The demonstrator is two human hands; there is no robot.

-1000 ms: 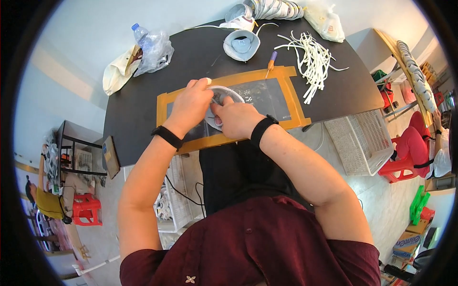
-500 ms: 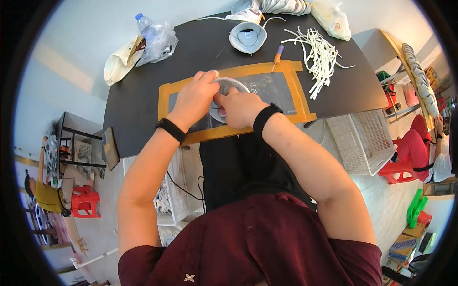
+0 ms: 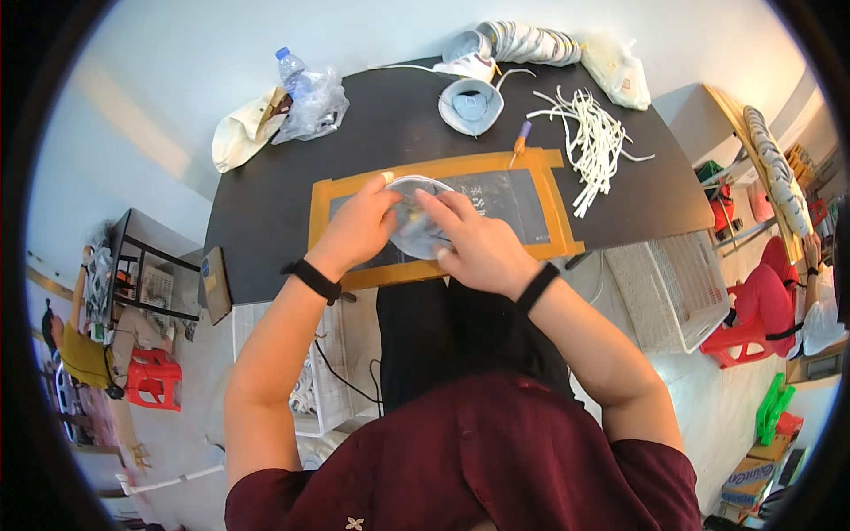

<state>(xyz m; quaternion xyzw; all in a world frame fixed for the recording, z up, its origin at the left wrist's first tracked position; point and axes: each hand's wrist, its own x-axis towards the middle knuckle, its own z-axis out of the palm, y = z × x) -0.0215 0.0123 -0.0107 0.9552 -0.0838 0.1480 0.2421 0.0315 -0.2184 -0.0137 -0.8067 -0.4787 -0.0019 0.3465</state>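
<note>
A rounded, pale grey-blue shoe upper (image 3: 414,242) with a white rim is held low over a dark mat (image 3: 518,208) edged with orange tape. My left hand (image 3: 359,228) grips its left side, fingers bent at the rim. On its right side my right hand (image 3: 485,246) has the index finger reaching over the opening and the thumb lower at the edge. What the fingertips press inside is partly hidden. Beyond the mat lies a similar shoe upper (image 3: 469,106). An awl-like tool (image 3: 522,142) with an orange and purple handle rests at the tape's far edge.
White laces (image 3: 591,146) lie heaped at the right. A row of nested shoe uppers (image 3: 531,42) and a white bag (image 3: 615,73) stand at the back. A bottle in plastic (image 3: 305,93) sits far left. Crates (image 3: 664,288) flank my legs; other people sit off to both sides.
My right hand has drawn back to the right, its fingers less deep in the shoe upper. The left hand keeps its hold. The whole view has shifted, the table appearing lower.
</note>
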